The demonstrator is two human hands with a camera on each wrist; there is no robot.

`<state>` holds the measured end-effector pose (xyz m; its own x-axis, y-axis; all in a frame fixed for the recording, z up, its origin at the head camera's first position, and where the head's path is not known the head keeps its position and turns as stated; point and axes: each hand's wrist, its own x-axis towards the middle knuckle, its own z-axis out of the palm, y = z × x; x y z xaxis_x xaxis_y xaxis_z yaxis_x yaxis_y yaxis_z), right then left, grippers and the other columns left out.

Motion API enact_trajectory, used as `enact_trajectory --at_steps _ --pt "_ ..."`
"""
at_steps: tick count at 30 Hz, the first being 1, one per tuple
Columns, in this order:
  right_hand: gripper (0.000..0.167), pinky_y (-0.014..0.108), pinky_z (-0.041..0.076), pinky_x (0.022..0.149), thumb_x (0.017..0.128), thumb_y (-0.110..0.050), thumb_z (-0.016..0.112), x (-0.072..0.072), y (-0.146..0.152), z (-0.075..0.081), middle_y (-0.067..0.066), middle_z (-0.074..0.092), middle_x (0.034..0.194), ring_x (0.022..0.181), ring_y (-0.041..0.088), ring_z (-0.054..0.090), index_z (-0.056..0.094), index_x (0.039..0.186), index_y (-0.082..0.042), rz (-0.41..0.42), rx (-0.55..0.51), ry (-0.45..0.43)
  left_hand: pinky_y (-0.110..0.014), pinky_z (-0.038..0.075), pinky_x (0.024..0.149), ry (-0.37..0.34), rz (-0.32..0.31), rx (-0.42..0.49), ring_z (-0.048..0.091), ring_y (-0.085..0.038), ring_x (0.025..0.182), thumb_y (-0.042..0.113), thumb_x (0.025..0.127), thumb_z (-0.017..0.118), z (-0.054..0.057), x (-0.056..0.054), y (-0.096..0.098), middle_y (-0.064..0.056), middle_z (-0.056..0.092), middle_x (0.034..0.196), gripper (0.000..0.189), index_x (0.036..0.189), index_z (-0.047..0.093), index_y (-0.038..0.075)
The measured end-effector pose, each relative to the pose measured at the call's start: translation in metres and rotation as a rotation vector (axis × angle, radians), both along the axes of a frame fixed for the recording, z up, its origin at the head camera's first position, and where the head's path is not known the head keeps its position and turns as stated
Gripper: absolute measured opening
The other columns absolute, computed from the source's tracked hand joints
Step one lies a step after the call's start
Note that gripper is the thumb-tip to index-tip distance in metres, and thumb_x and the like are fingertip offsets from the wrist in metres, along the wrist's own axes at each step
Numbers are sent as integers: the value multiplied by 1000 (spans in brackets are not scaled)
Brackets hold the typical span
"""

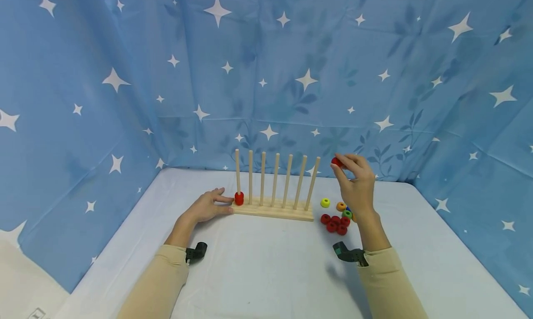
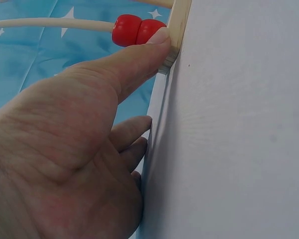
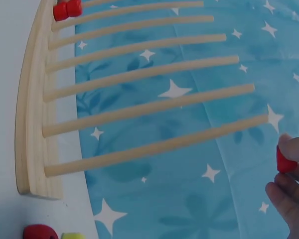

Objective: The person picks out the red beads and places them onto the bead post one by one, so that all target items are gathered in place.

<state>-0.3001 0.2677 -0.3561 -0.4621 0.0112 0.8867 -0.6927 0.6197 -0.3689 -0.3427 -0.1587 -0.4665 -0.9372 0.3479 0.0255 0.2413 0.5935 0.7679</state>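
A wooden rack [image 1: 272, 211] with a row of upright pegs stands on the table. Two red beads [image 1: 239, 198] are stacked at the bottom of its leftmost peg. My left hand [image 1: 207, 205] is at the rack's left end; in the left wrist view its thumb [image 2: 144, 50] touches the base beside the red beads, the other fingers fairly straight. Raised to the right of the rightmost peg, near the height of its top, my right hand [image 1: 357, 180] pinches a red bead [image 1: 337, 162] between thumb and fingertips. The right wrist view shows this bead beside that peg's tip [image 3: 264, 118].
Several red beads [image 1: 331, 227] lie loose right of the rack. Behind them are a yellow bead [image 1: 325, 202], an orange bead [image 1: 341, 206], a green bead [image 1: 347, 214] and a partly hidden blue one. A blue star-patterned curtain [image 1: 266, 92] hangs behind the white table [image 1: 258, 263].
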Motion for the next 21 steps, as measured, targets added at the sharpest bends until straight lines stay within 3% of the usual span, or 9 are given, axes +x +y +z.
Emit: enact_trajectory --at_steps 21 --pt "30 10 49 95 90 4 77 7 -41 7 22 68 113 101 33 68 75 120 2 84 43 58 -68 14 125 -2 6 -5 14 -43 161 33 90 83 -2 0 1 -19 32 168 46 132 74 15"
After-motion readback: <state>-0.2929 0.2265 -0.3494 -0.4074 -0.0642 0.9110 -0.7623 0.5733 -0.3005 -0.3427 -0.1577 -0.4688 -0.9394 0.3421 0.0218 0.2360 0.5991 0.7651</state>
